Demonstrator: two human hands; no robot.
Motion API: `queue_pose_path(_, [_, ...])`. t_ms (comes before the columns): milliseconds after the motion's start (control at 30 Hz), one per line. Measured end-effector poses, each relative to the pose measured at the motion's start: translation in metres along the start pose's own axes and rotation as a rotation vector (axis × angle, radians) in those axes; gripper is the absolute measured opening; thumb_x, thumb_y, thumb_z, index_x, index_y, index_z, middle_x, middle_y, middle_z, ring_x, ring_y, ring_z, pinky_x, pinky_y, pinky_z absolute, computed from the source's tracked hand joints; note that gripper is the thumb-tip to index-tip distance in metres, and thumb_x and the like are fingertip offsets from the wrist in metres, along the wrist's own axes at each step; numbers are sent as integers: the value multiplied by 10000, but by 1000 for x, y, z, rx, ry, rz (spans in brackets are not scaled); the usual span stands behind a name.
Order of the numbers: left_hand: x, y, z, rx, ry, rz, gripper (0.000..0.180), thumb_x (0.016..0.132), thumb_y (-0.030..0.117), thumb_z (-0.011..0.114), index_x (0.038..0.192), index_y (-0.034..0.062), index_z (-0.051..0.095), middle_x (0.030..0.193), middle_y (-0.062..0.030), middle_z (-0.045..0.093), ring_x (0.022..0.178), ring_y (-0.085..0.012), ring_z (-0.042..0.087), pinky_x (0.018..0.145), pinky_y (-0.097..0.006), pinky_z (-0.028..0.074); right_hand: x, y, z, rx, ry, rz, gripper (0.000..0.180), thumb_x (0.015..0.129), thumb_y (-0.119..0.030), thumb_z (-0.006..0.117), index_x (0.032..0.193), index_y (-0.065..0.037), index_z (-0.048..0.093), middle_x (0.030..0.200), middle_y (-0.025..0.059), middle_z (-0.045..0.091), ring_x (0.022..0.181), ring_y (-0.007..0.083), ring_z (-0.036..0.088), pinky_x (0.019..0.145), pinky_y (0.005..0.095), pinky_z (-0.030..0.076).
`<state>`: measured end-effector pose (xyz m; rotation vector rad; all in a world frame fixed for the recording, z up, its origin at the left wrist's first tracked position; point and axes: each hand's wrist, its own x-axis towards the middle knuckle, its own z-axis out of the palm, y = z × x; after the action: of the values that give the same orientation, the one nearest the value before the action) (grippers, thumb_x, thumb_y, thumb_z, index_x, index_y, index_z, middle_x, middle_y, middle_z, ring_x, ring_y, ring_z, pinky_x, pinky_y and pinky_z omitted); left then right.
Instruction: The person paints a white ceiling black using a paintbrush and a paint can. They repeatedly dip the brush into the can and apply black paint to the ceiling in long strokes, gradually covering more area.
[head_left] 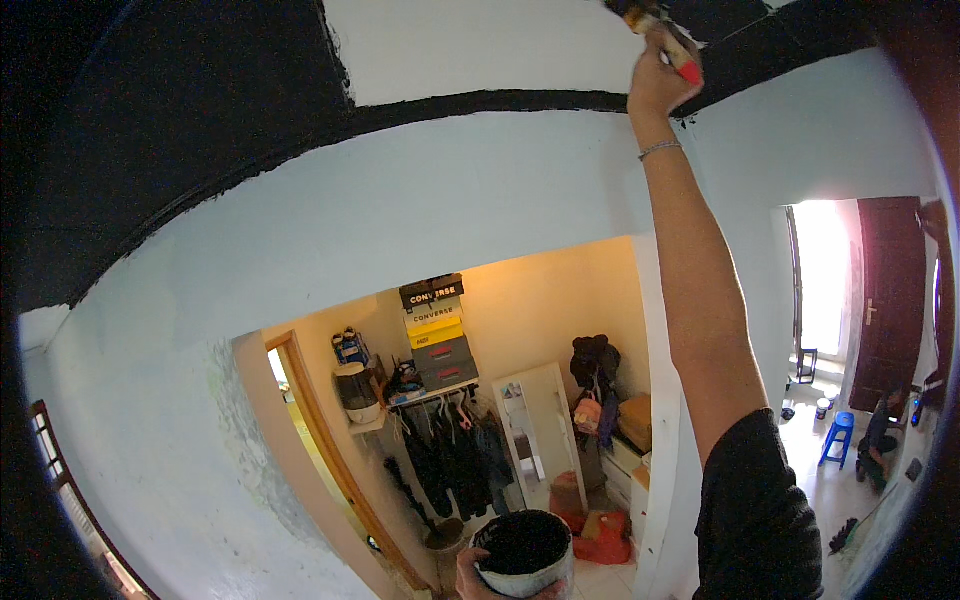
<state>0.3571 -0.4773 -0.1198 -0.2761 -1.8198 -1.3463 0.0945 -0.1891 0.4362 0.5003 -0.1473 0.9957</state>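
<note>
My right arm reaches up to the ceiling, its hand (662, 82) closed around a paintbrush (685, 60) with a red-tipped handle. The dark, paint-loaded bristles are at or close to the ceiling (490, 50), near the edge between black paint and a white patch; whether they touch cannot be told. Low in front of me, my left hand (472, 577) grips a white paint pail (525, 578) from its side and below. Black paint (522, 540) shows inside the pail, and dark smears mark its rim. Part of my left hand is hidden by the pail and the lower edge.
Below the pale blue wall (450, 180), an opening shows hanging clothes (450, 455), stacked shoe boxes (440, 350), a leaning mirror (535, 430) and red bags (603, 540). At right are a blue stool (838, 438), a dark door (888, 290) and a person (880, 440) low down.
</note>
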Motion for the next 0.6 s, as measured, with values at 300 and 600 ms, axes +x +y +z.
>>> queue_pose_path(300, [-1, 2, -1, -19, 65, -24, 998, 659, 396, 945, 1442, 36, 442, 1262, -229, 621, 1151, -377, 631, 941, -504, 493, -44, -60, 71, 142, 145, 204, 134, 937, -90, 712, 1007, 13, 663, 929, 132, 700, 869, 220, 668, 802, 342, 537])
queue_pose_path(600, [-2, 3, -3, -15, 53, -19, 994, 666, 395, 940, 1450, 44, 440, 1271, -229, 619, 1160, -379, 630, 944, -505, 496, -36, -33, 34, 176, 305, 247, 183, 960, -129, 696, 989, 17, 588, 973, 132, 687, 871, 228, 645, 789, 341, 519])
